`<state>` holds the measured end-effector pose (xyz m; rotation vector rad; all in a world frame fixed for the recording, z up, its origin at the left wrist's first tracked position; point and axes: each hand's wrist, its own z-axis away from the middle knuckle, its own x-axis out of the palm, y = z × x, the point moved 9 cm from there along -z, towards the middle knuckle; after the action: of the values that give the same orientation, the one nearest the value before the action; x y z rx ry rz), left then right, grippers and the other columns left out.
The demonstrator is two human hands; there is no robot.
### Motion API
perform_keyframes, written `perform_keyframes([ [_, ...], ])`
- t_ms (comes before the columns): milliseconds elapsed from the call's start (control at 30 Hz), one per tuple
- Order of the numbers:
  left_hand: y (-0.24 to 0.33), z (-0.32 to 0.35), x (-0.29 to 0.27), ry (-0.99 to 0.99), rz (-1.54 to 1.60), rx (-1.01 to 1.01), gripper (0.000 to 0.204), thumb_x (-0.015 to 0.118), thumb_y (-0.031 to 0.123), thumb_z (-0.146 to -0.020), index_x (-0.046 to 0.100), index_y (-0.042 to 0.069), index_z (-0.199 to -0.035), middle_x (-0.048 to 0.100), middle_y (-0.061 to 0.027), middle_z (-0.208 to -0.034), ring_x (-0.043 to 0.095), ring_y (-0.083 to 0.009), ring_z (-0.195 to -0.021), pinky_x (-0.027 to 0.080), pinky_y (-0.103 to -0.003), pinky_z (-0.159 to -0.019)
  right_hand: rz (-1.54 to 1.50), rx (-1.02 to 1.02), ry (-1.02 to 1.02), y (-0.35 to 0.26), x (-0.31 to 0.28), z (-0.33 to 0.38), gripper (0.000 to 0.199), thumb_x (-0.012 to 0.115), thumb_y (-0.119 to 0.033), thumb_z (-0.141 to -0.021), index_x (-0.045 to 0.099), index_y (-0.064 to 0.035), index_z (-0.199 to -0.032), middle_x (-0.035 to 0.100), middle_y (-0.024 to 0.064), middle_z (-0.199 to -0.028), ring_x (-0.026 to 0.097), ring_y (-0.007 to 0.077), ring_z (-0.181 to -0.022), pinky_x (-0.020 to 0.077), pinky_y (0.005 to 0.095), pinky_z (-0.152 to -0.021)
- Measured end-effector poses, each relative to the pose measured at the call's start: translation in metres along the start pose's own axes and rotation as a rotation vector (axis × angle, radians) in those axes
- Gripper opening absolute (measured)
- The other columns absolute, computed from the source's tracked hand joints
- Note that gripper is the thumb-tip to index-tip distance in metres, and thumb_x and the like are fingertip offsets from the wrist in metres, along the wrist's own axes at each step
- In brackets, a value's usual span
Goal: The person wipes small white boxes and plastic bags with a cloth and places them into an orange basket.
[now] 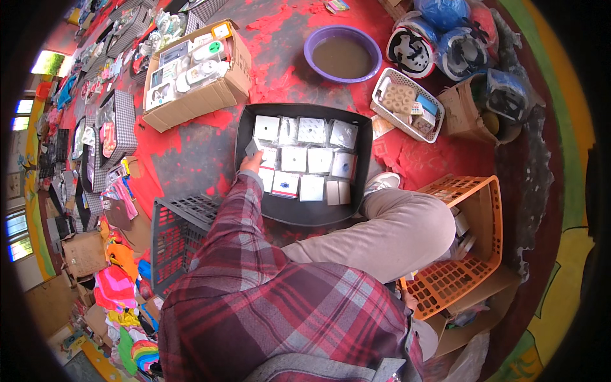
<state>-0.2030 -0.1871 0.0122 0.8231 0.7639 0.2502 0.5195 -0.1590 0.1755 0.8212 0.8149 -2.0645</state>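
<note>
My left hand reaches over the left side of a black tray-like bin, its fingers closed on a small grey-white box. Inside the bin, several flat white square boxes lie in rows, some in clear plastic wrap. A brown-and-white box sits at the near right of these rows. Low on the right, my right hand is closed at the edge of an orange plastic basket, which lies tipped on its side with things inside. My sleeve and body partly hide that hand.
A grey crate stands beside my left arm. Beyond the bin are a cardboard box of packaged goods, a purple basin of murky water and a white basket. Wrapped helmets lie far right; colourful goods are piled left.
</note>
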Motion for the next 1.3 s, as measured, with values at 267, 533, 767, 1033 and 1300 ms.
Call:
perform_keyframes([
  [267,0.071,-0.003,0.016,0.214,-0.349,-0.243,0.098,0.076,0.042,-0.061,0.025,0.005,-0.136,0.039,-0.0257,-0.127,0.044,-0.0381,-0.116,0.04,-0.042,-0.095,-0.526,0.325,-0.031,0.021,0.018,0.036,0.038,0.068,-0.017,-0.079,0.051,-0.0062,-0.047,0.041,-0.0075,-0.05,0.031,0.005,-0.044,0.0222,0.0253,-0.04],
  [533,0.055,-0.013,0.058,0.132,-0.57,-0.105,0.095,0.073,0.027,-0.069,0.014,0.017,-0.143,0.014,-0.0259,-0.144,0.017,-0.037,-0.134,0.023,-0.041,-0.108,-0.368,0.47,0.047,0.01,0.009,0.057,0.033,0.068,-0.018,-0.08,0.057,-0.0027,-0.052,0.044,-0.0064,-0.051,0.034,0.0053,-0.045,0.0246,0.0267,-0.04],
  [767,0.013,-0.019,0.048,0.025,-0.617,-0.027,0.079,0.056,0.004,-0.076,0.018,0.022,-0.143,0.017,-0.0274,-0.142,0.023,-0.0414,-0.131,0.027,-0.04,-0.106,-0.13,0.358,-0.008,-0.012,-0.006,0.022,0.031,0.066,-0.018,-0.08,0.059,0.0012,-0.057,0.045,-0.0054,-0.051,0.037,0.006,-0.045,0.0264,0.0278,-0.041],
  [1033,0.051,-0.02,0.058,-0.102,-0.785,0.058,0.072,0.046,-0.001,-0.078,0.022,0.02,-0.142,0.02,-0.0172,-0.146,0.02,-0.0354,-0.134,0.029,-0.04,-0.106,-0.228,0.194,-0.029,-0.002,-0.001,0.006,0.031,0.065,-0.017,-0.081,0.057,0.0006,-0.056,0.045,-0.0053,-0.05,0.037,0.0061,-0.044,0.0269,0.028,-0.041],
  [1300,0.027,-0.033,0.067,-0.078,-0.756,0.058,0.078,0.046,-0.003,-0.075,0.016,0.019,-0.143,0.015,-0.0164,-0.147,0.016,-0.035,-0.135,0.028,-0.039,-0.106,-0.264,0.117,-0.035,0.02,0.014,0.005,0.038,0.066,-0.019,-0.081,0.051,-0.0038,-0.05,0.042,-0.0072,-0.051,0.034,0.0052,-0.045,0.0243,0.0261,-0.04],
])
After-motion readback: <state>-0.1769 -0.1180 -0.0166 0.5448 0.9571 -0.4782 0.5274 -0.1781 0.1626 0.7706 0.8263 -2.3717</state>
